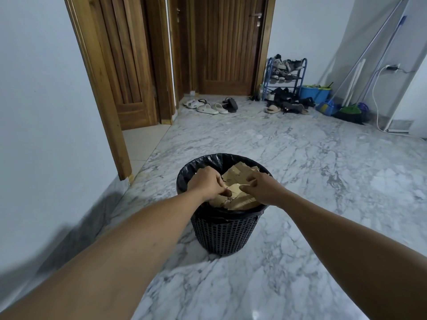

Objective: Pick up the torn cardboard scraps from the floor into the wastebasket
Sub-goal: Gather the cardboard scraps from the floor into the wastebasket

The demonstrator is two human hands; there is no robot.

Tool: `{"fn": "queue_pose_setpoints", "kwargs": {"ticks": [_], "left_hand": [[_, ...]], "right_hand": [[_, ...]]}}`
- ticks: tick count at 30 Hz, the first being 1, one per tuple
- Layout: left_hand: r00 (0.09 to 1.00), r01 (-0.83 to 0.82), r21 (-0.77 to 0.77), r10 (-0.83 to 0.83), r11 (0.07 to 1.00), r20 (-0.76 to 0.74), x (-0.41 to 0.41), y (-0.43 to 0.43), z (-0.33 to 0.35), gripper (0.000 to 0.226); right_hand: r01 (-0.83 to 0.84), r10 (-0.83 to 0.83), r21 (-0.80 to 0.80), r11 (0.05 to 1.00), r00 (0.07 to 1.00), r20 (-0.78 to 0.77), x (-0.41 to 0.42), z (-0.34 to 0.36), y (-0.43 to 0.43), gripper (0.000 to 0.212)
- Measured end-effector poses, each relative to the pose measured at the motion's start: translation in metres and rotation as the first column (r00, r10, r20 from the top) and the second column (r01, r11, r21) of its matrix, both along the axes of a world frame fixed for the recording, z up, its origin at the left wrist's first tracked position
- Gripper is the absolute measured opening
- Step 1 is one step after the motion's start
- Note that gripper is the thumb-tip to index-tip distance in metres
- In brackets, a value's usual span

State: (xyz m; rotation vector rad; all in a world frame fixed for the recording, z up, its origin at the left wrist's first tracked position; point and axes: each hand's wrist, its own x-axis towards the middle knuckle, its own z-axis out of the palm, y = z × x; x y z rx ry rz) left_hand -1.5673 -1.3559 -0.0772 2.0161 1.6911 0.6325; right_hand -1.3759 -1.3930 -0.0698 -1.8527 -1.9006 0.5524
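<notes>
- Head view: a black mesh wastebasket (223,234) with a black liner stands on the marble floor (312,172) at centre frame.
- Cardboard scraps (240,175) fill it to the rim; none show on the floor around it.
- The left hand (206,183) is over the basket's left side, fingers curled down and pinching the edge of a scrap at the middle of the pile.
- The right hand (260,189) is over the right side, fingers bent and narrow, thumb and forefinger closed on the same pale scrap.
- Wooden doors (226,45) stand at the top centre, slippers (211,106) before them.
- A shoe rack (285,75) and brooms (346,109) are at the upper right.
</notes>
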Motion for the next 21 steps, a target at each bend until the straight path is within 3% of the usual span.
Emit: {"fn": "queue_pose_setpoints", "kwargs": {"ticks": [4,6,9,14,17,19,21], "left_hand": [[0.996,-0.052,0.065,0.047,0.997,0.081,0.007,-0.002,0.008,0.025],[0.994,-0.064,0.028,0.061,0.998,0.089,0.008,0.002,0.007,0.045],[0.991,-0.133,-0.021,0.134,0.991,0.018,0.006,0.007,0.0,0.066],[0.947,-0.241,-0.011,0.233,0.97,-0.22,-0.019,-0.001,0.0,0.058],[0.916,-0.306,-0.079,0.27,0.949,-0.298,-0.038,-0.002,-0.008,0.058],[0.943,-0.32,-0.22,0.287,0.922,-0.168,-0.046,0.0,-0.013,0.055],[0.957,-0.273,-0.305,0.291,0.912,0.013,-0.05,-0.002,-0.016,0.032]], "right_hand": [[0.008,-0.007,0.021,1.0,1.0,-0.028,0.001,0.0,-0.001,0.048],[0.023,-0.022,0.031,0.999,0.999,-0.035,0.002,0.0,-0.001,0.048],[0.078,-0.075,0.078,0.994,0.996,-0.041,0.006,0.001,0.0,0.045],[0.279,-0.28,0.07,0.958,0.96,0.017,0.02,0.0,-0.002,0.042],[0.362,-0.351,-0.142,0.921,0.931,0.099,0.015,-0.004,-0.01,0.067],[0.274,-0.334,-0.419,0.866,0.939,-0.076,0.004,-0.007,-0.018,0.078],[0.177,-0.333,-0.541,0.822,0.92,-0.206,-0.003,-0.01,-0.021,0.08]]}}
